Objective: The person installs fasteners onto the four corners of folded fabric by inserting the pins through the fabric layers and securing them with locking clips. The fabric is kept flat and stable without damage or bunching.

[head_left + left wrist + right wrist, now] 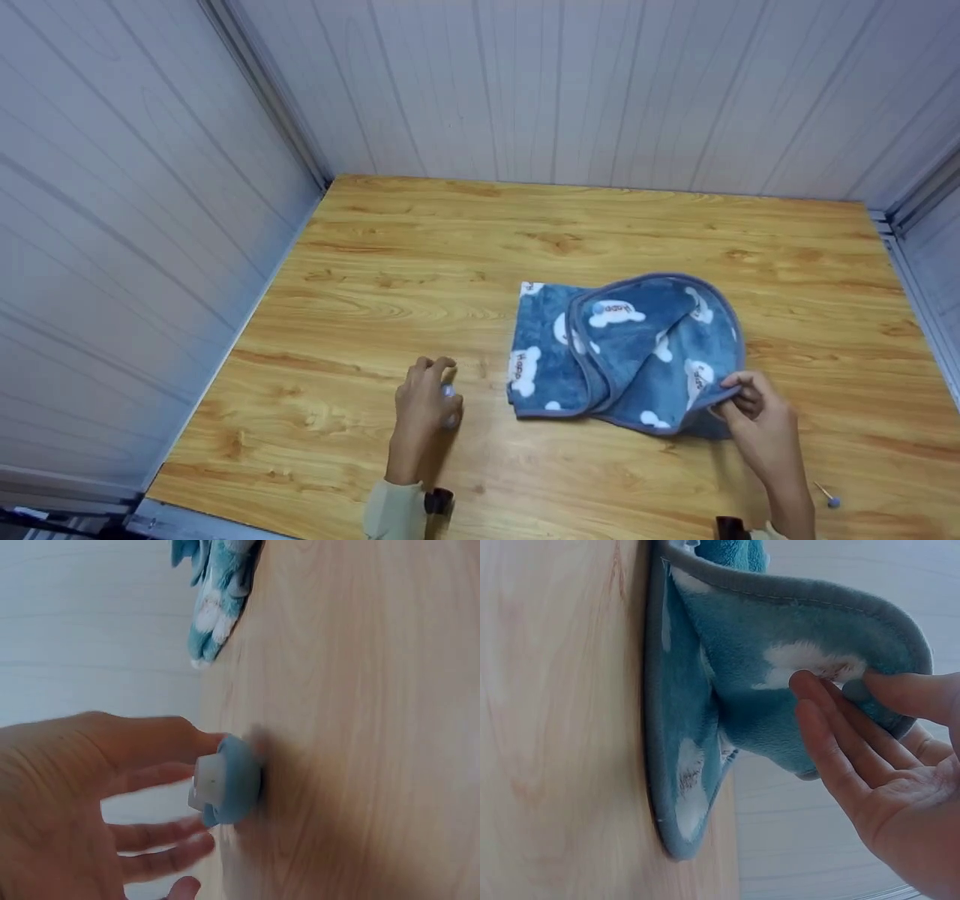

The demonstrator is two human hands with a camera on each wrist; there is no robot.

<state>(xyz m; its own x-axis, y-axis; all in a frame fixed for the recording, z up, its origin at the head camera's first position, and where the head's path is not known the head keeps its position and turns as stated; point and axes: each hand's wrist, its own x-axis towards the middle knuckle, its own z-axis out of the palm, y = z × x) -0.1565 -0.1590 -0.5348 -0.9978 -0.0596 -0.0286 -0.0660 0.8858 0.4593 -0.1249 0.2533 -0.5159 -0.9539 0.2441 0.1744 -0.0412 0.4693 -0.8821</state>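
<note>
Right hand (763,424): closed to a pinch, with the bound edge of a blue fleece cloth (637,345) caught between thumb and fingers.
Left hand (421,397): curved loosely around a small rounded pale-blue and white object (241,780) on the tabletop, thumb touching; cannot tell whether actually gripped.
Hidden at left: mostly covered by the hand in the head view; in the left wrist view, far side out of sight, nearby fingertips blurred.
Hidden at right: some fingers behind the fleece; cannot tell in the right wrist view whether the rounded teal bit (857,692) at the pinch belongs to the cloth.
Cut off: both forearms at the bottom of the head view; fleece at the top of the left wrist view.
Left pose: reaching forward from the near side, fingers bent, index spread from thumb.
Right pose: angled inward toward the cloth's near right corner, raising the upper layer.
Cloth: right of centre on the glossy yellow wood-grain tabletop (420,240); soft pile, white shapes with dark lettering, grey-blue binding; folded flat at left, bowed into a rounded curve at right.
Stick with blue ball end (833,502): thin, pale, lying just right of the right forearm.
Walls (450,90): pale grooved panels.
Left cuff (395,510): cream fabric, beside a black wrist device (438,501).
</note>
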